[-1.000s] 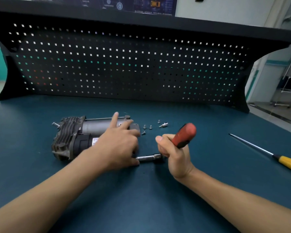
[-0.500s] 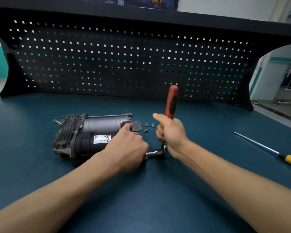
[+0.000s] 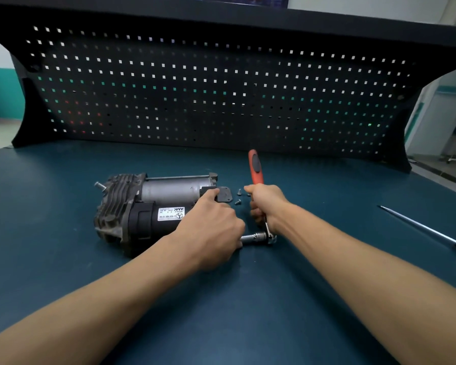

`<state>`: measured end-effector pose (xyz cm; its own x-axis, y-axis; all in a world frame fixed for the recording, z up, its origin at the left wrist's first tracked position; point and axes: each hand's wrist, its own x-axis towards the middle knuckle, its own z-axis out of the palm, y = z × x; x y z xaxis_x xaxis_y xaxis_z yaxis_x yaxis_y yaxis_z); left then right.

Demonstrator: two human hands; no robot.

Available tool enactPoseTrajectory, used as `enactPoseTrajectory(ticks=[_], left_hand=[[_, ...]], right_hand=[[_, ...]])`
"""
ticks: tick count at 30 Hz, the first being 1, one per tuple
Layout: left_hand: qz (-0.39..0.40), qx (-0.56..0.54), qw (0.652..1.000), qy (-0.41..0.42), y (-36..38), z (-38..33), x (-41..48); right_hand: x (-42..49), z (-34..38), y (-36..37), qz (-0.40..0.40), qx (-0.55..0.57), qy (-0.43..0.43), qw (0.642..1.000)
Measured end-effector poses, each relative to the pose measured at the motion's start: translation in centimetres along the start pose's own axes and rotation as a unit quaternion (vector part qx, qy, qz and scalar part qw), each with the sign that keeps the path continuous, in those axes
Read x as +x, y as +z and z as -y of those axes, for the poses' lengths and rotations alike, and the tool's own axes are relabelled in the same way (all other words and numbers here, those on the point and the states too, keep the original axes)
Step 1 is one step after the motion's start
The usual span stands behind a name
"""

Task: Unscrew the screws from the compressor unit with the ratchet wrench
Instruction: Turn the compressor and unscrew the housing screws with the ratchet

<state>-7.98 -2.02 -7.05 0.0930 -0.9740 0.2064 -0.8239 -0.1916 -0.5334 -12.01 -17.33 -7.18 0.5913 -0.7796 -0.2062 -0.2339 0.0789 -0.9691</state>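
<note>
Grey finned metal on the far left: the compressor unit (image 3: pixel 153 206) lies on its side on the teal benchtop (image 3: pixel 50 259), left of centre. Fins point left, and the black housing with a white label faces the camera (label reads upside down).

Left hand (image 3: pixel 208 227) grips the unit's right end. Its fingers curl over the housing, with the index finger reaching up to the black block at the top corner.

A small dark plate (image 3: pixel 224 194) lies flat on the bench just beside that end. A few loose screws (image 3: pixel 238 192) sit next to the plate, between it and the right hand.

Ratchet wrench (image 3: pixel 256 167): the red handle stands nearly upright and the head is low near the bench. A chrome extension (image 3: pixel 254 237) runs horizontally from the head toward the unit's right end. Its tip is hidden behind the left hand, so I can't tell what it's seated on.

Right hand (image 3: pixel 266 204) is wrapped around the lower part of the handle, fingers closed tight on it.

Far right, well apart from the rest: a screwdriver (image 3: pixel 419 227) lies flat with its yellow handle at the frame edge. A black pegboard (image 3: pixel 221 88) runs across the back.
</note>
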Motion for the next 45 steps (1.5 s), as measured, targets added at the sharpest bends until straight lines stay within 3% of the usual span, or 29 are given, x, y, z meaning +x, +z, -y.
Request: enactPoseTrajectory(ticks=[6, 10, 13, 16, 19, 23, 27, 30, 39, 42, 45], left_hand=[[0.009, 0.004, 1.0, -0.004, 0.3, 0.0, -0.1], [-0.004, 0.01, 1.0, 0.003, 0.4, -0.1, -0.2], [-0.011, 0.01, 1.0, 0.007, 0.5, -0.1, -0.2], [-0.025, 0.003, 1.0, 0.011, 0.7, 0.0, -0.3], [-0.023, -0.008, 1.0, 0.01, 0.8, 0.1, -0.3], [-0.01, -0.009, 1.0, 0.003, 0.5, -0.1, -0.2], [0.005, -0.012, 1.0, 0.002, 0.2, -0.1, -0.2], [-0.001, -0.013, 1.0, 0.002, 0.1, 0.1, -0.4], [-0.01, -0.007, 1.0, -0.015, 0.1, 0.0, 0.1], [-0.021, -0.007, 1.0, -0.022, 0.2, -0.1, 0.1], [-0.015, -0.011, 1.0, -0.025, 0.1, -0.2, 0.1]], right_hand=[[-0.2, -0.7, 0.2, -0.066, -0.035, -0.073, 0.995], [-1.5, -1.4, -0.3, -0.085, -0.06, -0.215, 0.971], [-2.9, -2.5, -0.6, -0.07, 0.005, -0.298, 0.952], [-4.4, -3.8, -1.0, -0.015, 0.056, -0.337, 0.94], [-5.6, -4.9, -2.1, 0.049, 0.036, -0.352, 0.934], [-7.2, -5.5, -4.2, 0.118, -0.067, -0.361, 0.923], [-8.4, -5.9, -6.1, 0.183, -0.204, -0.406, 0.872], [-8.5, -5.3, -6.2, 0.192, -0.218, -0.393, 0.872], [-5.6, -3.2, -4.1, 0.168, -0.068, -0.26, 0.949], [-4.0, -2.5, -3.0, 0.114, -0.022, -0.18, 0.977], [-2.9, -2.3, -2.1, 0.039, -0.075, -0.159, 0.984]])
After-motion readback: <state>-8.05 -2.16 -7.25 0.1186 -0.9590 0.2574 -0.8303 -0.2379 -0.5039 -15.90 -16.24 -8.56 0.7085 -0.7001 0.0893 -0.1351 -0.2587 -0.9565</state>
